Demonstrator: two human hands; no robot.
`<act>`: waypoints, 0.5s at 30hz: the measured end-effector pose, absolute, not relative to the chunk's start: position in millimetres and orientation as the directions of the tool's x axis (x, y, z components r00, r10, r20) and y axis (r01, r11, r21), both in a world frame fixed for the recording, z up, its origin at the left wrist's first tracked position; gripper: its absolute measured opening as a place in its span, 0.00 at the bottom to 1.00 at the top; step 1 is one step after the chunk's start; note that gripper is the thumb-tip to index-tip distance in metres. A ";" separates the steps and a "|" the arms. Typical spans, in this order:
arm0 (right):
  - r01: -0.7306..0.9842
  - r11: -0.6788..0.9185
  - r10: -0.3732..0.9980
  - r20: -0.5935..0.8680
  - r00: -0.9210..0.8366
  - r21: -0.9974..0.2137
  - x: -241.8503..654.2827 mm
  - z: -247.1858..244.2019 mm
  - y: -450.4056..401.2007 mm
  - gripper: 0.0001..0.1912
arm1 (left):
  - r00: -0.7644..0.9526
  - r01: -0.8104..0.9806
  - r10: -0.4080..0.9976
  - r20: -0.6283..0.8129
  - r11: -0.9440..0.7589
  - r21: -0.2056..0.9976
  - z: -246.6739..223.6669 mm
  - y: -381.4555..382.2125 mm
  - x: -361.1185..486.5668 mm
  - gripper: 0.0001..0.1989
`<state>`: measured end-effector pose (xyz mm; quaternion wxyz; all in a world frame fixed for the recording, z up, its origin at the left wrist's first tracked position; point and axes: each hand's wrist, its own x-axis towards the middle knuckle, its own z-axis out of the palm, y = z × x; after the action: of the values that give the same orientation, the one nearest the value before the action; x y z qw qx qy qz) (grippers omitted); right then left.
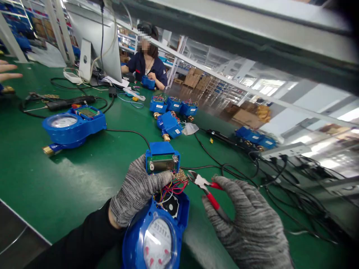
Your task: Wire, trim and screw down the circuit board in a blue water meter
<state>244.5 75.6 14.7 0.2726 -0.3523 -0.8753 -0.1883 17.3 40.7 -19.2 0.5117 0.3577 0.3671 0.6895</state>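
Observation:
My left hand, in a grey knit glove, grips a blue display module with a green circuit board and a small screen. Below it lies a blue water meter with a round clear dial and an open housing. Red, yellow and white wires run between the module and the housing. In my gloved right hand is a pair of red-handled diagonal cutters. The cutters' jaws are slightly parted, close to the wires. Small brass screws lie in a pile just behind the wires.
Another blue meter and a black electric screwdriver lie at left. Several blue meters stand farther back. Black cables and a power strip are at right. Across the bench, a person holds a blue unit; another person's hand shows at far left.

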 end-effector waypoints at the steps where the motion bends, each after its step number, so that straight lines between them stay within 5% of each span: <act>1: 0.707 0.676 0.486 0.596 -0.640 0.208 245.3 20.4 76.9 0.17 | -0.216 -0.435 0.969 0.122 -0.207 0.876 -19.0 40.7 16.6 0.21; 7: 0.629 0.601 0.409 0.487 -0.772 0.493 236.6 56.1 79.7 0.18 | -0.231 -0.378 0.964 0.132 -0.214 0.901 -17.8 41.0 14.7 0.20; 15: 0.489 0.626 0.318 0.374 -0.871 0.607 212.5 75.9 76.8 0.17 | -0.229 -0.391 0.964 0.134 -0.217 0.894 -15.1 40.8 14.6 0.21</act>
<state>212.5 76.8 75.9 0.1160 -0.2257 -0.8942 -0.3687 14.6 40.8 -15.1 0.4952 0.3745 0.3824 0.6843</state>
